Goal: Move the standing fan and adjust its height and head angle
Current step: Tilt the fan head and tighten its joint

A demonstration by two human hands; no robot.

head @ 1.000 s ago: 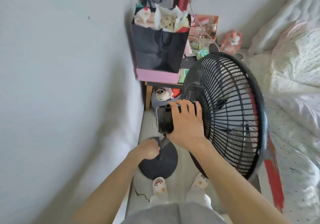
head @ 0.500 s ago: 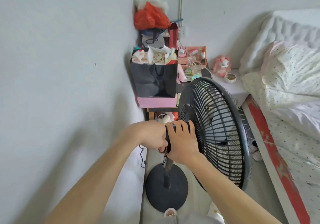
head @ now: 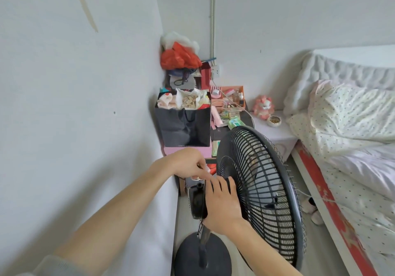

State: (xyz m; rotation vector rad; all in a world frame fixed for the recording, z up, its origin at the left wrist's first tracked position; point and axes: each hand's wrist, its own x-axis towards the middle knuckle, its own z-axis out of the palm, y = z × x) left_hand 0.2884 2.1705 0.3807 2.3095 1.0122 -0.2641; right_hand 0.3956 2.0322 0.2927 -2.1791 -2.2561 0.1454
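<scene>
A black standing fan stands in the narrow gap between wall and bed. Its round grille (head: 265,190) faces right and its round base (head: 215,258) rests on the floor under a short pole (head: 204,238). My right hand (head: 220,203) is clasped over the top of the black motor housing (head: 195,201) behind the grille. My left hand (head: 190,164) hovers just above the housing's rear, fingers bent down over the small knob (head: 199,184) on top; I cannot tell whether they touch it.
A white wall (head: 74,126) runs close on the left. Behind the fan a cluttered small table holds a black gift bag (head: 183,126) on a pink box. A white nightstand (head: 275,134) and a bed (head: 352,147) fill the right side.
My left hand has come up from the pole near the base to above the motor housing. The view has tilted up. My right hand has stayed on the housing.
</scene>
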